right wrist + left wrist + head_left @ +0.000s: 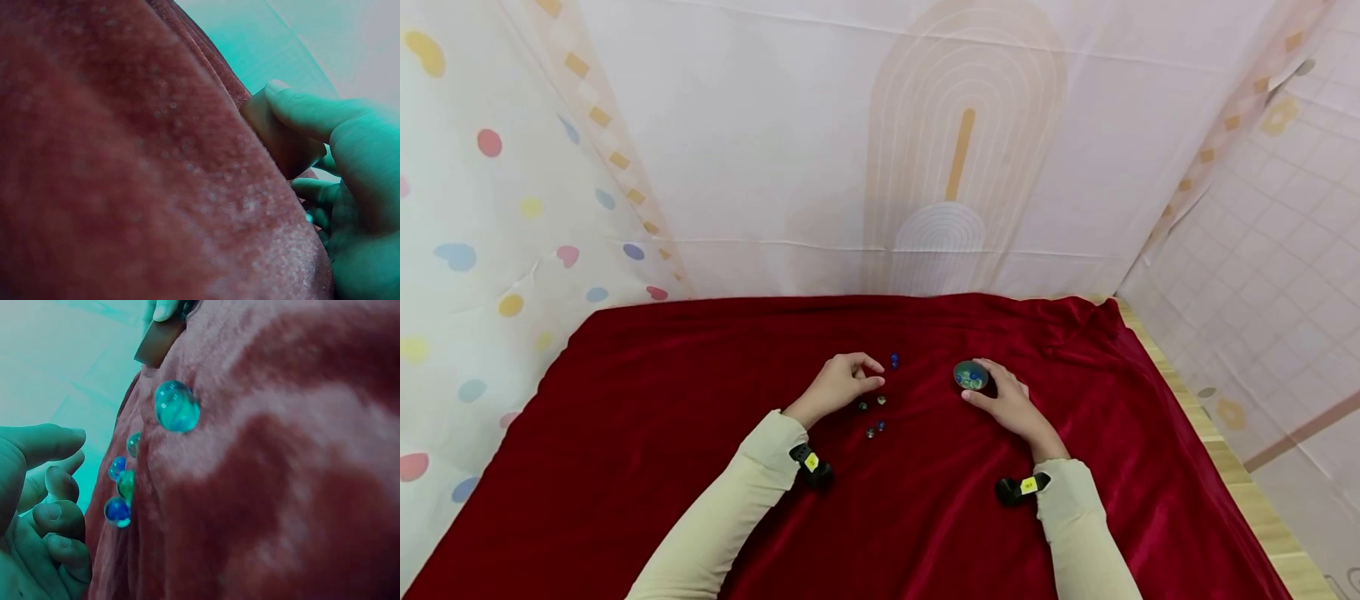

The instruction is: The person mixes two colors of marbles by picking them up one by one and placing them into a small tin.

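Observation:
My right hand (pixel 1011 404) grips a small cup (pixel 969 367) from its right side, thumb at the near side and fingers round the far side. Several blue and pale glass marbles lie inside the cup. In the right wrist view the cup (pixel 290 140) looks brown, standing on the cloth. My left hand (pixel 841 385) hovers beside loose marbles, fingers loosely bent, thumb and index apart with nothing between them. Two blue marbles (pixel 894 361) sit beyond its fingertips. Closer to me lie a pale marble (pixel 882 401), a dark one (pixel 862 407) and a further pair (pixel 881 426).
A dark red velvet cloth (pixel 700 400) with soft folds covers the table. Along the right side a strip of wooden tabletop (pixel 1236 467) shows. Patterned fabric walls (pixel 760 150) stand behind and at both sides.

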Motion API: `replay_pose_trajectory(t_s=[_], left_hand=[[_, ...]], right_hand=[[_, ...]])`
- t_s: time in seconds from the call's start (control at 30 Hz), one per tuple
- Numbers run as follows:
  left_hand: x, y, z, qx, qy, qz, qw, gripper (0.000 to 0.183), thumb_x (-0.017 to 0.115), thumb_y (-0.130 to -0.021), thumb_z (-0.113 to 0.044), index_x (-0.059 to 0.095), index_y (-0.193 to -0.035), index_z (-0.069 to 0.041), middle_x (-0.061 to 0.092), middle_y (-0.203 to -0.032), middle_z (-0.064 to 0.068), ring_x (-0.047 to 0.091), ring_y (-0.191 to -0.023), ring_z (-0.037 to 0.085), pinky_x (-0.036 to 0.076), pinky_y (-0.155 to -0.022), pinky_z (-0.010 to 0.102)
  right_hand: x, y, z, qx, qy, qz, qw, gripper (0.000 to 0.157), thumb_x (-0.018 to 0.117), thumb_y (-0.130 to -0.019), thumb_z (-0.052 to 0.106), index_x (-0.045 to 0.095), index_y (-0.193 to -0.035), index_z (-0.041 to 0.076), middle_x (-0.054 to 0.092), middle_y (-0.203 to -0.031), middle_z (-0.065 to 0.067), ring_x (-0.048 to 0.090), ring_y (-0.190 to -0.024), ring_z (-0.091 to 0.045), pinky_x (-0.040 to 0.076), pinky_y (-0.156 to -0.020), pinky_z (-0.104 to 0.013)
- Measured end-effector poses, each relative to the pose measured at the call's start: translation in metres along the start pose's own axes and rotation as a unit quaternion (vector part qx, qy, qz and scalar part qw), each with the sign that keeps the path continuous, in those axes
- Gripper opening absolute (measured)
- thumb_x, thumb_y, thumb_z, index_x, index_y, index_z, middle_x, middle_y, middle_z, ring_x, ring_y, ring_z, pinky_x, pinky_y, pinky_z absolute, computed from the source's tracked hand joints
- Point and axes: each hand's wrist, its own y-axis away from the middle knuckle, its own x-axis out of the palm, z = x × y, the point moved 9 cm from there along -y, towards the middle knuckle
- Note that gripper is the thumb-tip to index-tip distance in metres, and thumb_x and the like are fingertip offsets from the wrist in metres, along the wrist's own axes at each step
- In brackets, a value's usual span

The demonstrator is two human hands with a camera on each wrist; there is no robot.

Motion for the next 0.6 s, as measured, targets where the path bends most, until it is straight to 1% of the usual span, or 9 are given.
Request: replay_pose_trajectory(t_s=[0.13,0.37,0.6], left_hand=[[-0.002,0.003,0.006,-0.004,0.002,0.003,1.0000,0.021,0.067,-0.091,-0.021,0.069,-0.108,-0.008,0.056,-0.065,0.003,0.047,-0.056,0.013,0.042,-0.058,0.027],[-0.011,0.010,0.015,-0.005,-0.001,-0.003,1.0000,0.021,0.067,-0.091,-0.020,0.069,-0.108,-0.008,0.055,-0.065,0.004,0.045,-0.056,0.014,0.040,-0.058,0.027],[-0.014,0.015,0.027,-0.013,-0.013,-0.005,0.9998,0.019,0.067,-0.090,-0.020,0.070,-0.106,-0.009,0.054,-0.064,0.002,0.045,-0.057,0.014,0.040,-0.057,0.027]], right_hand=[[0.000,-0.001,-0.001,-0.002,0.001,-0.006,1.000,0.067,0.063,-0.093,0.029,0.032,-0.149,0.006,0.028,-0.155,-0.019,0.022,-0.144,-0.038,0.007,-0.111,-0.058],[0.000,-0.001,0.000,-0.004,0.001,-0.009,1.000,0.067,0.064,-0.093,0.029,0.033,-0.148,0.006,0.029,-0.155,-0.019,0.023,-0.143,-0.039,0.008,-0.111,-0.058],[-0.001,0.000,-0.001,-0.005,0.008,-0.012,1.000,0.069,0.063,-0.093,0.031,0.032,-0.149,0.006,0.029,-0.155,-0.020,0.023,-0.142,-0.041,0.008,-0.111,-0.059]])
